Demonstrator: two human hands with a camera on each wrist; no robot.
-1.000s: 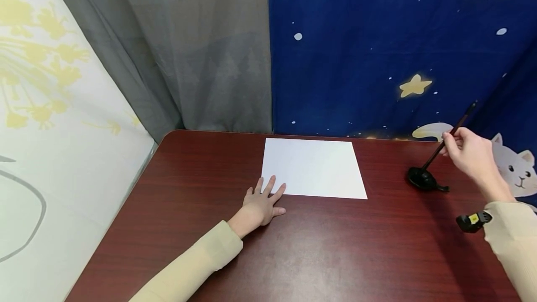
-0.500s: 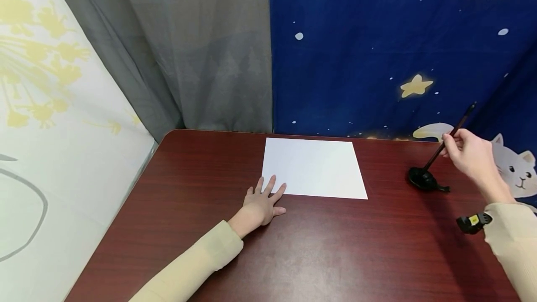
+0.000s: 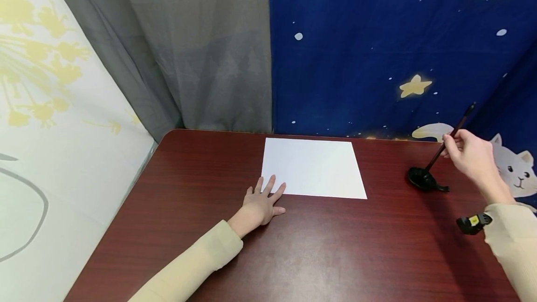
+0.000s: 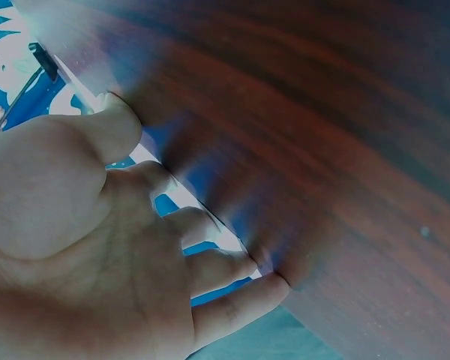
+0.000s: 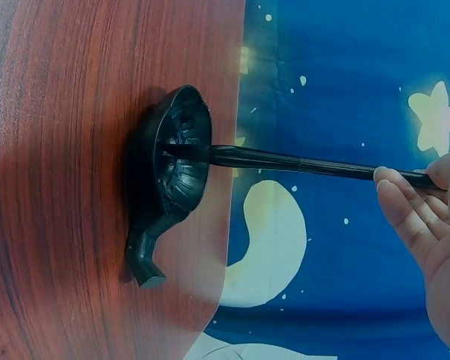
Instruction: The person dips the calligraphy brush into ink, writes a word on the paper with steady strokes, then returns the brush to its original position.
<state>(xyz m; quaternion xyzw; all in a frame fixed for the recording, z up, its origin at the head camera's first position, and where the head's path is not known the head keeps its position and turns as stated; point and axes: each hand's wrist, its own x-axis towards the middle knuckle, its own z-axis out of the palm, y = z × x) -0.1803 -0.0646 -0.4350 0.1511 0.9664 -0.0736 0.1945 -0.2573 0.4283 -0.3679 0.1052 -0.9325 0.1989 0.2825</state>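
A white sheet of paper [image 3: 314, 167] lies flat near the back of the table. My left hand [image 3: 259, 206] rests with spread, straight fingers on the paper's front left corner, palm over the wood; the left wrist view shows its palm side [image 4: 135, 240]. At the right, my right hand [image 3: 471, 155] pinches a dark writing brush [image 3: 436, 154] between thumb and fingers, high on the handle. The brush slants down, its bristles [image 5: 181, 152] inside a black leaf-shaped ink dish [image 5: 146, 195] with a curved stem. Those bristles touch the dish's hollow in the right wrist view.
The dark red wooden table [image 3: 293, 255] ends at a rounded back edge. Behind it hang a grey curtain [image 3: 218, 59] and a blue curtain with stars [image 3: 356, 50]. A white patterned panel [image 3: 63, 153] stands along the left side. A small black device [image 3: 473, 222] sits at the right wrist.
The brush has shifted very slightly in the ink dish, its lower end a little to the right. The left hand and paper hold their place.
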